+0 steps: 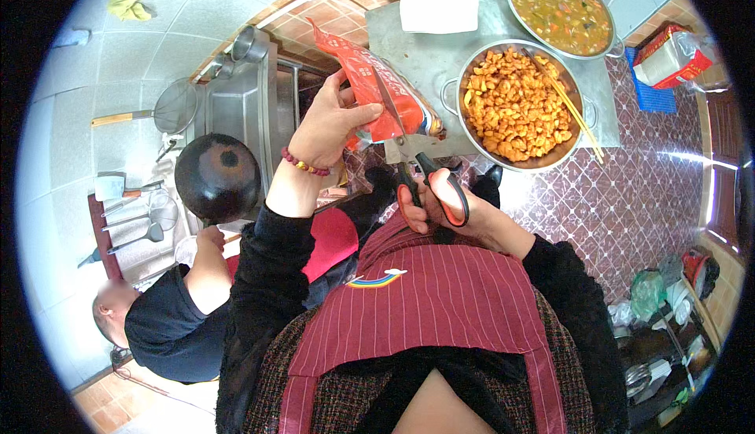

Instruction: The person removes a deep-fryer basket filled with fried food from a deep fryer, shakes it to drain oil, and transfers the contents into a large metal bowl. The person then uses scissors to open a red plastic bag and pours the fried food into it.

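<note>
My left hand (330, 121) grips a red printed plastic food packet (360, 74) near its edge, thumb on the front face. In my right hand (448, 201) is a pair of scissors (424, 165) with black and orange handles, its blades parted. One blade lies across the front of the packet, and the other is largely hidden. The packet's contents cannot be made out. To the right of the packet stands a two-handled metal pan (519, 162) of orange-brown cooked pieces (513, 109), with chopsticks (569, 106) resting across its rim.
A second pan (512, 6) holds vegetable soup (560, 12) at the back of the metal table (407, 47), near a white container (439, 3). On my left, a co-worker (177, 322) holds a black wok (217, 177). A red-and-white package (672, 59) sits on a blue crate (655, 99).
</note>
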Demonstrator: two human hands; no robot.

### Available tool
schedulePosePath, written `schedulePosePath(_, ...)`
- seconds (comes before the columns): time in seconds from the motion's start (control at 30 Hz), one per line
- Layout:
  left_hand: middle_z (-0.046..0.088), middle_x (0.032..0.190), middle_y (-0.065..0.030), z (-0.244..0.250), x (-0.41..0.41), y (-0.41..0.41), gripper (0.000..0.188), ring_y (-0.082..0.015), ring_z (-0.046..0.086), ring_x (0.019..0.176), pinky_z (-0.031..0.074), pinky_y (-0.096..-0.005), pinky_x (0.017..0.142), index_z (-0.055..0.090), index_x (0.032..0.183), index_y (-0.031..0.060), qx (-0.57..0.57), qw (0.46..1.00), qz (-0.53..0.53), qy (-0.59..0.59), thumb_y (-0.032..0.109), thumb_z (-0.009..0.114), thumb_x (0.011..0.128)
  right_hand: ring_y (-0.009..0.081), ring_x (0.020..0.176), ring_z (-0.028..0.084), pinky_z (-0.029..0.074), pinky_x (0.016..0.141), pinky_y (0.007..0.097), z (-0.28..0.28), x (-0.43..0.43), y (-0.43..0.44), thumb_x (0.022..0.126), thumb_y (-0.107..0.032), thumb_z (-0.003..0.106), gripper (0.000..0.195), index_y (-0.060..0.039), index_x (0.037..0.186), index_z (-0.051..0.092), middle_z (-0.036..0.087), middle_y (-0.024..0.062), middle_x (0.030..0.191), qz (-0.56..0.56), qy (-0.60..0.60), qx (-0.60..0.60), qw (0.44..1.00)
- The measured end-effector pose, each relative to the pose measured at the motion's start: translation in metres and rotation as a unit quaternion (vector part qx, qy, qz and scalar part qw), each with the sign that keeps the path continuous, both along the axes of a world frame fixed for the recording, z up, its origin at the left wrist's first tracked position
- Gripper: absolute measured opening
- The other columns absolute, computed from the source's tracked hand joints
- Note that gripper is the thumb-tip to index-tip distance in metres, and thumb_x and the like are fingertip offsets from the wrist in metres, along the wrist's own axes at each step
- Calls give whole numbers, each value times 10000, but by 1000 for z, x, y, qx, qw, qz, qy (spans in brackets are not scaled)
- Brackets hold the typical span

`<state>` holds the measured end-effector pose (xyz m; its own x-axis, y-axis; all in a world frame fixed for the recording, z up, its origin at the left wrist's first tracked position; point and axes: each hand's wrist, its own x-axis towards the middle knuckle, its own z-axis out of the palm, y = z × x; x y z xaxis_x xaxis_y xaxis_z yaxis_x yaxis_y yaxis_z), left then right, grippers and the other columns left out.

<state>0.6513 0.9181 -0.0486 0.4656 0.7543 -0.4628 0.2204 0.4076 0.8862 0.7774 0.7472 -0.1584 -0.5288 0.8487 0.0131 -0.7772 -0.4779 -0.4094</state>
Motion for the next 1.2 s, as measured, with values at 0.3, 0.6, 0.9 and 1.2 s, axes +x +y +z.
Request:
schedulePosePath(0.3,579,1136,-161,-9,-5,2,671,-221,607,1012,525,-353,849,245,1358,-30,5,1000,-2,-14,-3,635,813,144,570,481,416,538,274,8,3,5,929,-586,366,575,-33,922,522,464,24,646,-38,-111,-11,993)
schedulePosePath(0.6,611,1019,-93,-20,-1,-18,329,-130,624,858,539,-279,705,451,1177,-16,83,994,33,69,101,576,896,154,584,519,433,549,287,4,0,8,922,-560,421,545,-25,924,526,510,43,666,-22,-176,0,984)
schedulePosePath(0.9,628,989,-50,-27,-10,-28,162,-100,621,799,530,-236,646,500,1075,53,75,995,62,0,61,528,916,141,646,477,416,606,288,2,2,-6,838,-693,415,673,-51,1018,501,480,32,736,11,-12,-11,1000)
schedulePosePath(1.2,617,869,-31,-31,-5,-36,137,-80,573,632,437,-198,487,487,1047,47,94,989,106,-43,55,526,915,126,557,447,383,514,261,18,-1,4,843,-691,392,642,-66,959,482,453,6,653,-21,-34,-36,999)
